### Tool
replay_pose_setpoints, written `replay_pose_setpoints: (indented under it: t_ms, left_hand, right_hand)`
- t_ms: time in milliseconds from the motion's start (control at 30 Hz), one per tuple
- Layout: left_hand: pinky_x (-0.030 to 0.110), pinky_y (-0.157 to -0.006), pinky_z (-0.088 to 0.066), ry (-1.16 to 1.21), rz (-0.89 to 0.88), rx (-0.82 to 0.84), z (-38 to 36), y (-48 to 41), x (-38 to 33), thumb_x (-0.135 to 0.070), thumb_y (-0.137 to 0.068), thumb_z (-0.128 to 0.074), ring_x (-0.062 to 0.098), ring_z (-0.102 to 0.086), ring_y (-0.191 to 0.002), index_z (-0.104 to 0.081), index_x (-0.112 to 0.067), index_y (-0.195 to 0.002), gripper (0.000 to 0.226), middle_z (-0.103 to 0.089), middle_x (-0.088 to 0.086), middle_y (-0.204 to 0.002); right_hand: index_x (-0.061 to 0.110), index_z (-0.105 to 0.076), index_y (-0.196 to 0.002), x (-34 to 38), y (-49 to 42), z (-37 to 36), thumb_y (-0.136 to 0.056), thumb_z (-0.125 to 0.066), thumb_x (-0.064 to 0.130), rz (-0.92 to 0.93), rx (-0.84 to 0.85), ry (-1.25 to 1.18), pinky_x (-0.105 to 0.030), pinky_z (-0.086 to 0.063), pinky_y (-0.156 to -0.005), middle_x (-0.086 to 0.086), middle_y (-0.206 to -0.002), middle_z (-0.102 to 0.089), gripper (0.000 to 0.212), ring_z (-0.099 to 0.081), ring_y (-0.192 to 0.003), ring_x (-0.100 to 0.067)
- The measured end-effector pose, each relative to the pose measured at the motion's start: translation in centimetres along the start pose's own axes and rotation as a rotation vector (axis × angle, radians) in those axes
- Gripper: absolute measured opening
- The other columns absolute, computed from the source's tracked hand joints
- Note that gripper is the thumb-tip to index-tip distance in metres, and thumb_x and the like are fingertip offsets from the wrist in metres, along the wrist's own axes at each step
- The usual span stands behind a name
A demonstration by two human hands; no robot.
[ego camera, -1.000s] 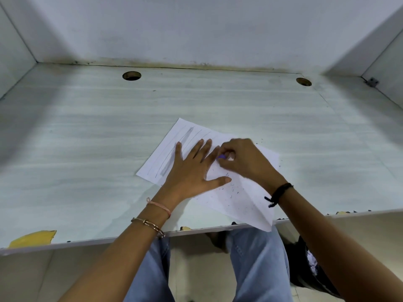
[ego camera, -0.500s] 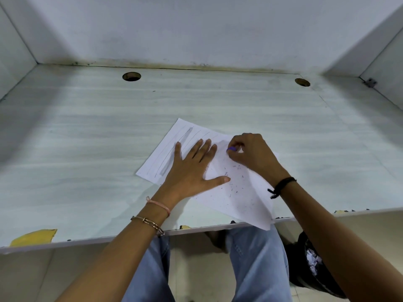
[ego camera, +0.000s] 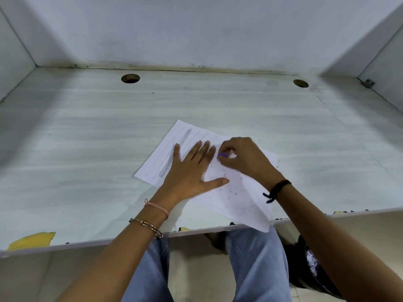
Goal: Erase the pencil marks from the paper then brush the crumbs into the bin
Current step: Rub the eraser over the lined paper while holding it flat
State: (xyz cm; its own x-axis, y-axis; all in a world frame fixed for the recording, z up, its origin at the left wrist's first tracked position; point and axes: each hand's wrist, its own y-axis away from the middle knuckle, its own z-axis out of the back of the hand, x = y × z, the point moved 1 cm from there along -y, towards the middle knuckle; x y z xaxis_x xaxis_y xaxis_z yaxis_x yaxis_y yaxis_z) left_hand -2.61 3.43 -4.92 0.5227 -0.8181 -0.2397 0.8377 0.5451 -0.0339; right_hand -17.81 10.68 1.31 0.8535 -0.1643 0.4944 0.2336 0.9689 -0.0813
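Observation:
A white sheet of paper (ego camera: 244, 199) lies skewed on the pale desk, its near corner hanging over the front edge. Grey pencil lines and a shaded band (ego camera: 174, 153) remain on its far left part. Dark eraser crumbs (ego camera: 231, 190) are scattered over the near half. My left hand (ego camera: 192, 168) lies flat on the sheet, fingers spread, pressing it down. My right hand (ego camera: 244, 159) pinches a small purple eraser (ego camera: 222, 155) against the paper, right beside my left fingertips. No bin shows in view.
The desk (ego camera: 87, 149) is walled at the back and both sides, with two round cable holes (ego camera: 130, 78) (ego camera: 300, 83) near the back. Yellow chipped patches (ego camera: 32, 237) mark the front edge. A dark bag (ego camera: 309, 267) sits on the floor beside my knees.
My right hand with the eraser has been rubbing back and forth on the paper, moving away and then back next to my left fingers. The left hand stays pressed flat.

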Motion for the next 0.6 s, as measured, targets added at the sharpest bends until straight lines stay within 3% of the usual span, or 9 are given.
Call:
replay_pose_setpoints:
  t_ms: [67,200,300,367,433,500,600]
  left_hand:
    - [0.062,-0.113,0.014,0.003,0.004,-0.005,0.1,-0.1,0.0,-0.086,-0.079,-0.016,0.009,0.016,-0.148,0.007,-0.030,-0.154,0.097,0.012,-0.008,-0.162]
    - [0.062,-0.113,0.013,-0.001,-0.010,-0.005,0.1,-0.1,-0.1,-0.085,-0.079,-0.017,0.009,0.015,-0.148,0.004,-0.029,-0.155,0.097,0.010,-0.007,-0.162]
    - [0.061,-0.113,0.015,-0.012,0.004,-0.010,0.0,-0.1,0.0,-0.086,-0.078,-0.015,0.009,0.015,-0.148,0.006,-0.029,-0.154,0.097,0.012,-0.008,-0.162]
    - [0.062,-0.113,0.015,-0.009,0.006,-0.011,0.0,-0.2,0.0,-0.086,-0.078,-0.014,0.009,0.015,-0.148,0.007,-0.030,-0.154,0.097,0.012,-0.007,-0.162]
    - [0.062,-0.113,0.014,-0.010,0.000,-0.008,0.0,-0.2,-0.1,-0.086,-0.078,-0.015,0.009,0.015,-0.148,0.005,-0.029,-0.155,0.098,0.012,-0.007,-0.162]
    - [0.061,-0.113,0.014,-0.017,0.000,0.002,0.1,0.0,-0.1,-0.085,-0.078,-0.015,0.008,0.016,-0.147,0.005,-0.029,-0.155,0.097,0.012,-0.008,-0.162]
    - [0.061,-0.113,0.016,-0.002,0.010,0.000,0.2,0.0,-0.1,-0.086,-0.078,-0.015,0.008,0.016,-0.148,0.006,-0.030,-0.154,0.096,0.012,-0.009,-0.162]
  right_hand:
    - [0.012,-0.070,-0.077,0.1,-0.3,0.0,-0.077,-0.067,0.015,-0.026,-0.063,0.030,-0.028,-0.048,-0.066,0.003,-0.073,-0.066,0.004,-0.060,-0.070,-0.014]
    - [0.016,-0.072,-0.078,1.2,0.9,-0.4,-0.075,-0.069,0.014,0.053,0.145,-0.039,-0.017,-0.040,-0.060,0.010,-0.071,-0.066,0.005,-0.054,-0.063,-0.001]
    - [0.013,-0.070,-0.079,-0.5,-0.3,0.2,-0.077,-0.068,0.015,-0.011,-0.033,-0.005,-0.027,-0.047,-0.065,0.002,-0.075,-0.068,0.003,-0.059,-0.070,-0.011]
    - [0.012,-0.069,-0.079,-0.1,0.0,-0.1,-0.078,-0.068,0.015,-0.001,-0.075,0.005,-0.024,-0.044,-0.065,0.002,-0.072,-0.065,0.003,-0.055,-0.068,-0.008]
    - [0.012,-0.070,-0.079,0.8,0.9,-0.6,-0.078,-0.068,0.012,0.075,0.045,-0.026,-0.011,-0.038,-0.062,0.010,-0.068,-0.061,0.002,-0.054,-0.065,0.001]
    - [0.013,-0.071,-0.080,0.5,1.1,-0.3,-0.077,-0.069,0.012,0.074,0.118,-0.043,-0.010,-0.037,-0.060,0.010,-0.070,-0.063,0.003,-0.053,-0.064,0.004]
    - [0.010,-0.070,-0.080,-0.9,-0.4,0.2,-0.079,-0.069,0.015,0.015,-0.071,0.008,-0.020,-0.037,-0.064,0.001,-0.075,-0.064,0.004,-0.049,-0.063,-0.004]
